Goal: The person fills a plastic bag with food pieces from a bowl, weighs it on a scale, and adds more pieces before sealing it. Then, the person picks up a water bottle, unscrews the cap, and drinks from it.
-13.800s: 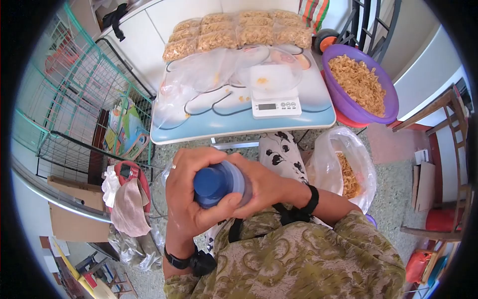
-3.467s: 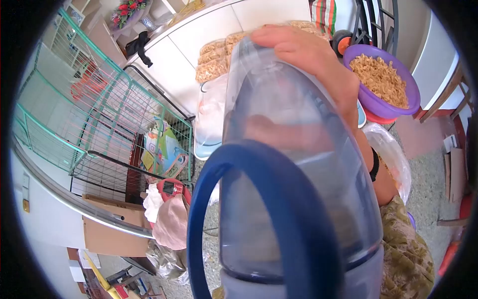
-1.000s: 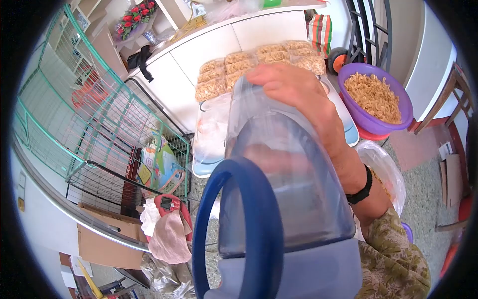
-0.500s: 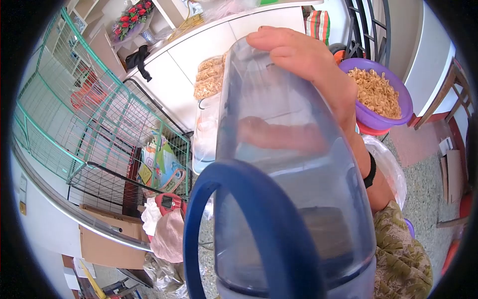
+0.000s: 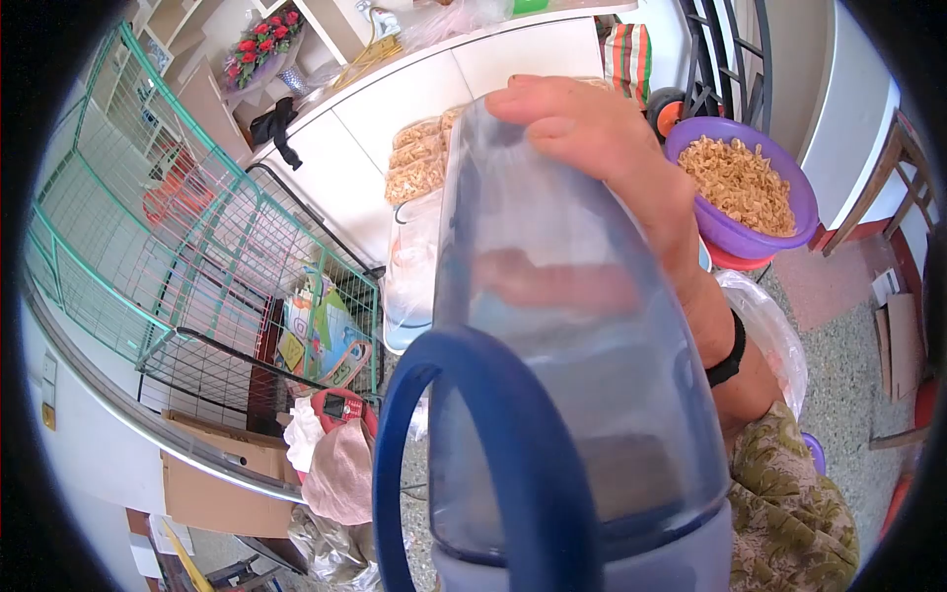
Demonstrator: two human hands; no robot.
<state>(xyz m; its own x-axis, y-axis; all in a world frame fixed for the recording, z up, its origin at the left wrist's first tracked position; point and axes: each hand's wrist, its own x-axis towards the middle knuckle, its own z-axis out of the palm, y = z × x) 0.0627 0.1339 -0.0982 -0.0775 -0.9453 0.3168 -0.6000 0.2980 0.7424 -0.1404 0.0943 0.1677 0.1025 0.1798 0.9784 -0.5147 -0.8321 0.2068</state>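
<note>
A clear, grey-tinted water bottle point(image 5: 582, 395) with a dark blue loop handle point(image 5: 533, 434) fills the middle of the head view, very close to the camera. Its far end points up and away from me, and its near end runs off the bottom edge. My right hand point(image 5: 602, 148) is closed around the far end from the right side, fingertips over the top corner. A pinkish finger shape shows blurred through the clear wall. The wrist wears a black band point(image 5: 728, 350), and a patterned sleeve covers the forearm. My left hand is out of sight.
A purple basin point(image 5: 804, 187) of tan, curled pieces stands at right. Bagged tan food point(image 5: 414, 178) sits before white cabinets point(image 5: 365, 109). A green wire cage point(image 5: 148, 321) occupies the left, with a cardboard box point(image 5: 217, 488) and a phone point(image 5: 342, 407) on a red stool below.
The bottle's far end and my right hand have dropped slightly in view. The blue handle appears a little lower and narrower. My grip is unchanged.
</note>
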